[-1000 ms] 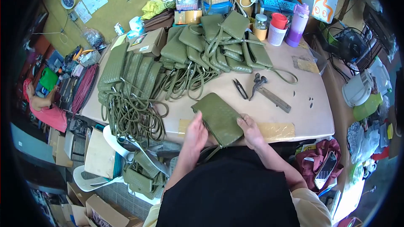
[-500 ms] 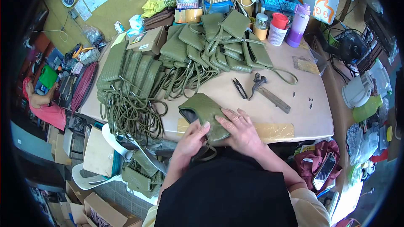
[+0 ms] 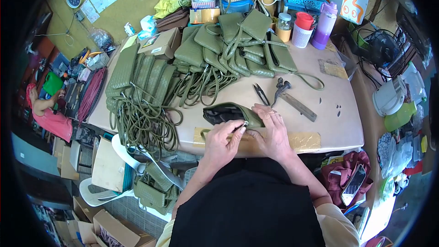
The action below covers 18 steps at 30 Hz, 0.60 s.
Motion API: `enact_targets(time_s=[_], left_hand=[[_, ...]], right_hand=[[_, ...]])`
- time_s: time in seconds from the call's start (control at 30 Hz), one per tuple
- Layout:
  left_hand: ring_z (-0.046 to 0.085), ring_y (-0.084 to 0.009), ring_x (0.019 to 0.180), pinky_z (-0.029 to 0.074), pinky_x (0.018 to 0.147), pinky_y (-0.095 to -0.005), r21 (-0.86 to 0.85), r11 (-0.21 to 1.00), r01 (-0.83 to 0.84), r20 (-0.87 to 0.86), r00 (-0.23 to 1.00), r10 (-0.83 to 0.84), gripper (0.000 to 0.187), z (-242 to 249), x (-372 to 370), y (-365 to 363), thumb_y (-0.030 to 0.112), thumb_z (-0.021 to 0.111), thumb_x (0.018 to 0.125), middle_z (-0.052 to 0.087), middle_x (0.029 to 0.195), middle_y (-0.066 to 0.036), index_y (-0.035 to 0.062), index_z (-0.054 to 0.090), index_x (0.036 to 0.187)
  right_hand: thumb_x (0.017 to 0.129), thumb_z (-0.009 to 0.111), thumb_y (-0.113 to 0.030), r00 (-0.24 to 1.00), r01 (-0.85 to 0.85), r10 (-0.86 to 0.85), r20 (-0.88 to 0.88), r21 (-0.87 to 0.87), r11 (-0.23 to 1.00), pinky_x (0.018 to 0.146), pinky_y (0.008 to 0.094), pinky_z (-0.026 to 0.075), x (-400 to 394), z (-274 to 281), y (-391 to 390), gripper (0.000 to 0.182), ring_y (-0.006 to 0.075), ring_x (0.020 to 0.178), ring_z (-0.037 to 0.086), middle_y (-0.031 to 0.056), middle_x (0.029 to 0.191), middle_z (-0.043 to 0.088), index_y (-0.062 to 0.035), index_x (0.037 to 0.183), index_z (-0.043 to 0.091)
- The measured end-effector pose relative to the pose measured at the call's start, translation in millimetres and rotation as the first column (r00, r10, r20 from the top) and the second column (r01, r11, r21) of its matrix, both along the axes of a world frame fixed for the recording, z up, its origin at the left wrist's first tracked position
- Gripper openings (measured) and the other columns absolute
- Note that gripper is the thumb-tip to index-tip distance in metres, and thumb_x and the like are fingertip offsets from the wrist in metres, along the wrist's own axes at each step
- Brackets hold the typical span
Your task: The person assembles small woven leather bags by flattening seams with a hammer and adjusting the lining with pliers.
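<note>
An olive-green woven-pattern pouch [image 3: 253, 116] stands at the table's near edge with its mouth gaping, and the dark lining shows inside. My left hand [image 3: 222, 141] is closed at the near rim, fingertips pinching a small metal zipper pull [image 3: 246, 123]. Around the pouch's right end, my right hand [image 3: 274, 133] grips with thumb in front and fingers over the back. A green strap shows in part beside my left hand. Just beyond lie black thread snips [image 3: 261, 94] and a hammer [image 3: 297, 105] with a wooden handle.
Finished-looking green pouches [image 3: 210, 45] are heaped at the back, with more and their tangled straps [image 3: 145, 123] at the left. A purple bottle [image 3: 324, 25] and a red-lidded cup [image 3: 302, 32] stand back right. Another person [image 3: 50, 114] sits far left.
The pouch has been turned so its opening faces up and shows the lining. My left hand has moved right to the zipper pull; my right hand has shifted to the pouch's end.
</note>
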<state>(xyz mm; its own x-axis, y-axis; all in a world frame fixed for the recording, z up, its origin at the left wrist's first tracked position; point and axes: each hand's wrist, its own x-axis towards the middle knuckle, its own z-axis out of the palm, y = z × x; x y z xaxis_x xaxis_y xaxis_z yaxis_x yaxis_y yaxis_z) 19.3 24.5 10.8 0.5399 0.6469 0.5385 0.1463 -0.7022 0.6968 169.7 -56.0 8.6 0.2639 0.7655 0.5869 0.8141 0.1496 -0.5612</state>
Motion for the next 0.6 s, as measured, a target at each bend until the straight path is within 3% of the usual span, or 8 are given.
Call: enact_targets(time_s=[0.03, 0.17, 0.27, 0.33, 0.4, 0.5, 0.6], left_hand=[[0.063, -0.0280, 0.071, 0.047, 0.065, -0.0368, 0.001, 0.999, 0.032, -0.055, 0.998, -0.032, 0.014, 1.5, 0.9, -0.9, 0.009, 0.069, 0.083, 0.068, 0.082, -0.010, 0.0030, 0.066, 0.096], [0.061, -0.0264, 0.068, 0.046, 0.063, -0.0369, 0.096, 0.994, 0.055, -0.093, 0.995, -0.046, 0.012, 7.0, 4.0, 3.7, 0.008, 0.067, 0.084, 0.067, 0.083, -0.010, 0.0033, 0.067, 0.095], [0.059, -0.0259, 0.064, 0.047, 0.065, -0.0344, 0.134, 0.988, 0.074, 0.031, 0.996, -0.079, 0.013, 15.1, 4.4, 6.4, 0.005, 0.066, 0.085, 0.064, 0.078, -0.011, -0.0008, 0.067, 0.096], [0.058, -0.0252, 0.063, 0.047, 0.063, -0.0340, 0.017, 1.000, 0.014, -0.059, 0.998, -0.013, 0.013, 26.6, 0.4, 2.9, 0.005, 0.067, 0.084, 0.063, 0.076, -0.010, 0.0000, 0.068, 0.096], [0.058, -0.0239, 0.063, 0.046, 0.060, -0.0324, -0.005, 0.999, 0.031, 0.004, 1.000, -0.031, 0.012, 22.4, 2.7, 3.5, 0.005, 0.069, 0.083, 0.062, 0.074, -0.010, 0.0004, 0.068, 0.094], [0.058, -0.0229, 0.063, 0.045, 0.059, -0.0307, 0.056, 0.998, 0.037, -0.075, 0.997, -0.033, 0.009, 26.3, 3.0, 2.7, 0.009, 0.066, 0.088, 0.062, 0.073, -0.010, 0.0001, 0.066, 0.090], [0.054, -0.0213, 0.056, 0.042, 0.053, -0.0352, -0.040, 0.998, 0.047, -0.167, 0.984, -0.053, 0.014, 23.6, 0.4, 5.6, 0.015, 0.062, 0.091, 0.059, 0.070, -0.012, 0.0014, 0.064, 0.087]], right_hand=[[0.074, 0.074, -0.008, 0.993, 0.013, -0.023, 0.120, 0.091, 0.996, 0.085, 0.0410, 0.049, -0.8, 5.8, -0.4, 0.045, 0.0335, 0.095, 0.064, 0.0158, 0.104, 0.067, -0.0019, 0.117, 0.060], [0.071, 0.079, -0.015, 0.993, -0.103, 0.100, 0.058, 0.064, 0.993, 0.084, 0.0388, 0.048, 4.2, -15.0, 0.6, 0.050, 0.0294, 0.094, 0.064, 0.0148, 0.105, 0.067, -0.0019, 0.116, 0.062], [0.071, 0.079, -0.020, 0.989, -0.149, 0.149, 0.017, 0.050, 0.988, 0.084, 0.0376, 0.047, 9.7, -22.4, 0.8, 0.051, 0.0281, 0.092, 0.064, 0.0145, 0.103, 0.067, -0.0020, 0.116, 0.062], [0.072, 0.079, -0.022, 0.991, -0.129, 0.129, 0.034, 0.001, 0.992, 0.084, 0.0372, 0.047, 11.5, -18.2, 1.3, 0.051, 0.0278, 0.091, 0.064, 0.0143, 0.103, 0.067, -0.0022, 0.116, 0.062], [0.073, 0.078, -0.025, 0.993, -0.104, 0.106, 0.052, -0.047, 0.994, 0.084, 0.0369, 0.046, 8.8, -9.6, -0.5, 0.052, 0.0276, 0.091, 0.064, 0.0141, 0.102, 0.068, -0.0024, 0.116, 0.062], [0.076, 0.076, -0.027, 0.994, -0.100, 0.100, 0.049, -0.010, 0.995, 0.085, 0.0371, 0.045, 2.0, -0.4, -1.1, 0.051, 0.0269, 0.092, 0.063, 0.0128, 0.102, 0.067, -0.0034, 0.118, 0.061], [0.077, 0.075, -0.028, 0.981, -0.166, 0.159, 0.116, 0.056, 0.985, 0.086, 0.0381, 0.044, 0.7, -8.3, 0.6, 0.051, 0.0275, 0.092, 0.062, 0.0111, 0.100, 0.067, -0.0038, 0.120, 0.060]])
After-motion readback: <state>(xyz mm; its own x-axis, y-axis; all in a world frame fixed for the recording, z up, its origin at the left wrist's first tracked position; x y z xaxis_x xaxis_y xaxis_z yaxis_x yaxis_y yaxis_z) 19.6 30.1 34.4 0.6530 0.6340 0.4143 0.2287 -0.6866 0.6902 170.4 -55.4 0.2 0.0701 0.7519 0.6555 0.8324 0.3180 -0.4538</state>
